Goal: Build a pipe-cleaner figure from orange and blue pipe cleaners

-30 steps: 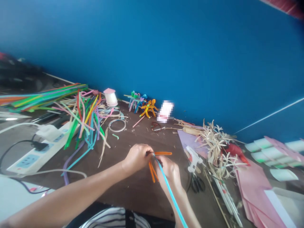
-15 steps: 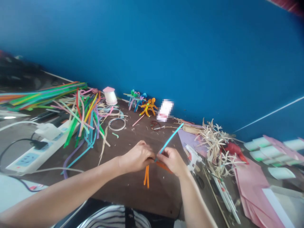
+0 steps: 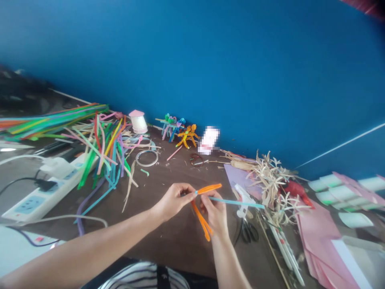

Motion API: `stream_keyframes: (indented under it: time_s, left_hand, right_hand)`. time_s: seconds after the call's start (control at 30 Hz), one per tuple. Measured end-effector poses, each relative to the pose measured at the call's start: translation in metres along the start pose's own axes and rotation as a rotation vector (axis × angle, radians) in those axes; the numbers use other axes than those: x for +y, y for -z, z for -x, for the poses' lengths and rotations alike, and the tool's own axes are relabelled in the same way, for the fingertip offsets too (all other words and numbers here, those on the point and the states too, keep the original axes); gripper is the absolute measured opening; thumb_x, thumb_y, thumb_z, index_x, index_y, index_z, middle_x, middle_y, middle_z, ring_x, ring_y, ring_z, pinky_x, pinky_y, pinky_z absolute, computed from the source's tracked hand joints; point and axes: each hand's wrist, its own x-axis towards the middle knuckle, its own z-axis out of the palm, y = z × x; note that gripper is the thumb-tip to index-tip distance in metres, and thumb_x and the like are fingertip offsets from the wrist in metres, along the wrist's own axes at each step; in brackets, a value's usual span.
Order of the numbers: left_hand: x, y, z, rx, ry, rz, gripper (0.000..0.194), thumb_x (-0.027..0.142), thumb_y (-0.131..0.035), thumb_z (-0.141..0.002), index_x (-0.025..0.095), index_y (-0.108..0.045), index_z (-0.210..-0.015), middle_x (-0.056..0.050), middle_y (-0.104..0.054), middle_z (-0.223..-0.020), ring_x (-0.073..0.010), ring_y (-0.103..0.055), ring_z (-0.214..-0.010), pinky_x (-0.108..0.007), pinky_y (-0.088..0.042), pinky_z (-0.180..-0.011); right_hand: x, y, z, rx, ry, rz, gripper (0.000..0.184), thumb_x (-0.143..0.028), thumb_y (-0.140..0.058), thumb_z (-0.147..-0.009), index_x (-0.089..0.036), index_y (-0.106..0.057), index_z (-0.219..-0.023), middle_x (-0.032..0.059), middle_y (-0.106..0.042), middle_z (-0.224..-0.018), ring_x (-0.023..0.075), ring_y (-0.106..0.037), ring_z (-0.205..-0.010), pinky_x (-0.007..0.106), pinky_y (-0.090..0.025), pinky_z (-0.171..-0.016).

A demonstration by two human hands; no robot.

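My left hand (image 3: 174,202) pinches the joint where an orange pipe cleaner (image 3: 209,188) meets a light blue pipe cleaner (image 3: 237,203), above the dark brown table (image 3: 177,245). One orange length points up and right from my fingertips, and a doubled orange length (image 3: 202,223) hangs down past my palm. My right hand (image 3: 213,216) sits just beside the left, its fingers closed on the blue stem close to the joint. The fingers hide part of the twist.
A heap of coloured pipe cleaners (image 3: 105,154) and a power strip (image 3: 39,204) lie to the left. To the right are a hot glue gun (image 3: 244,200), black-handled scissors (image 3: 246,232), dried straw flowers (image 3: 270,180) and pink paper (image 3: 321,241). A blue wall (image 3: 192,60) rises behind.
The blue pipe cleaner has swung from pointing up and right to lying almost level toward the right. The orange lengths have shifted, one now rising from the joint. Both hands have turned slightly.
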Motion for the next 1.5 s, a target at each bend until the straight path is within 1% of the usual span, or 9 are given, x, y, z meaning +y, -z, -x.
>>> stream_keyframes:
  time_s: [0.17, 0.4, 0.6, 0.73, 0.83, 0.97, 1.07, 1.27, 1.5]
  left_hand:
    - [-0.006, 0.001, -0.003, 0.073, 0.013, -0.125, 0.019, 0.028, -0.051, -0.074, 0.012, -0.061, -0.069, -0.001, -0.059, -0.06, -0.0121, -0.052, -0.059, -0.021, -0.039, -0.056]
    - [-0.003, 0.005, -0.002, 0.143, -0.22, -0.588, 0.011, 0.017, -0.051, -0.07, 0.017, -0.061, -0.065, 0.0, -0.061, -0.062, -0.0117, -0.053, -0.061, -0.024, -0.037, -0.062]
    - [0.005, 0.011, 0.0, 0.007, -0.495, -0.927, 0.013, 0.016, -0.049, -0.073, 0.018, -0.061, -0.068, -0.001, -0.059, -0.061, -0.0128, -0.05, -0.063, -0.029, -0.032, -0.07]
    - [0.013, 0.015, -0.001, -0.181, -0.62, -0.979, 0.014, 0.016, -0.05, -0.074, 0.017, -0.061, -0.065, -0.001, -0.057, -0.061, -0.0129, -0.049, -0.065, -0.03, -0.031, -0.074]
    - [0.02, 0.018, -0.003, -0.303, -0.647, -0.885, 0.016, 0.017, -0.048, -0.077, 0.018, -0.062, -0.068, -0.002, -0.057, -0.061, -0.0129, -0.05, -0.067, -0.029, -0.032, -0.075]
    - [0.027, 0.021, -0.002, -0.406, -0.535, -0.531, 0.015, 0.021, -0.051, -0.078, 0.017, -0.064, -0.073, -0.002, -0.06, -0.064, -0.012, -0.051, -0.067, -0.026, -0.037, -0.073]
    - [0.026, 0.019, 0.002, -0.36, -0.352, -0.233, 0.016, 0.026, -0.054, -0.076, 0.014, -0.065, -0.075, -0.004, -0.061, -0.067, -0.0118, -0.052, -0.066, -0.023, -0.039, -0.066]
    - [0.013, 0.003, 0.005, -0.111, 0.052, 0.287, 0.022, 0.034, -0.062, -0.069, 0.012, -0.061, -0.068, -0.001, -0.06, -0.062, -0.0111, -0.052, -0.06, -0.023, -0.04, -0.061]
    - [0.002, -0.006, 0.003, 0.021, 0.219, 0.45, 0.021, 0.031, -0.067, -0.063, 0.011, -0.061, -0.064, 0.0, -0.059, -0.06, -0.0098, -0.05, -0.061, -0.022, -0.038, -0.063]
  right_hand:
    - [-0.008, -0.001, 0.011, -0.016, 0.286, 0.512, 0.014, -0.03, -0.056, -0.073, -0.017, -0.06, -0.069, 0.0, -0.059, -0.061, 0.0118, -0.053, -0.053, 0.022, -0.041, -0.052]
    - [-0.023, -0.001, 0.023, -0.129, 0.421, 0.777, 0.018, -0.026, -0.046, -0.082, -0.018, -0.062, -0.085, 0.0042, -0.065, -0.074, 0.015, -0.06, -0.066, 0.023, -0.044, -0.062]
    - [-0.035, 0.004, 0.021, -0.183, 0.511, 1.082, 0.02, -0.021, -0.044, -0.083, -0.018, -0.063, -0.084, 0.0058, -0.065, -0.073, 0.0169, -0.061, -0.068, 0.025, -0.042, -0.066]
    - [-0.048, 0.007, 0.013, -0.181, 0.456, 0.978, 0.013, -0.022, -0.05, -0.078, -0.018, -0.063, -0.075, 0.0053, -0.063, -0.072, 0.0159, -0.057, -0.066, 0.024, -0.042, -0.063]
    - [-0.051, 0.012, 0.004, -0.221, 0.225, 0.683, 0.008, -0.024, -0.058, -0.071, -0.017, -0.061, -0.068, 0.0018, -0.06, -0.065, 0.0133, -0.055, -0.06, 0.023, -0.042, -0.057]
    - [-0.04, 0.016, -0.001, -0.333, -0.197, 0.098, 0.017, -0.03, -0.067, -0.061, -0.017, -0.056, -0.063, -0.0036, -0.052, -0.052, 0.0097, -0.049, -0.048, 0.021, -0.04, -0.048]
    - [-0.025, 0.012, 0.002, -0.32, -0.362, -0.229, 0.024, -0.034, -0.069, -0.058, -0.019, -0.052, -0.063, -0.0051, -0.048, -0.05, 0.008, -0.044, -0.042, 0.02, -0.036, -0.042]
    - [-0.006, -0.001, 0.01, -0.095, -0.214, -0.3, 0.026, -0.035, -0.067, -0.062, -0.02, -0.046, -0.064, -0.0056, -0.043, -0.05, 0.0085, -0.041, -0.044, 0.021, -0.034, -0.043]
    - [-0.001, -0.002, 0.01, 0.048, -0.108, -0.048, 0.024, -0.038, -0.064, -0.066, -0.018, -0.051, -0.068, -0.0066, -0.041, -0.049, 0.007, -0.036, -0.042, 0.019, -0.029, -0.041]
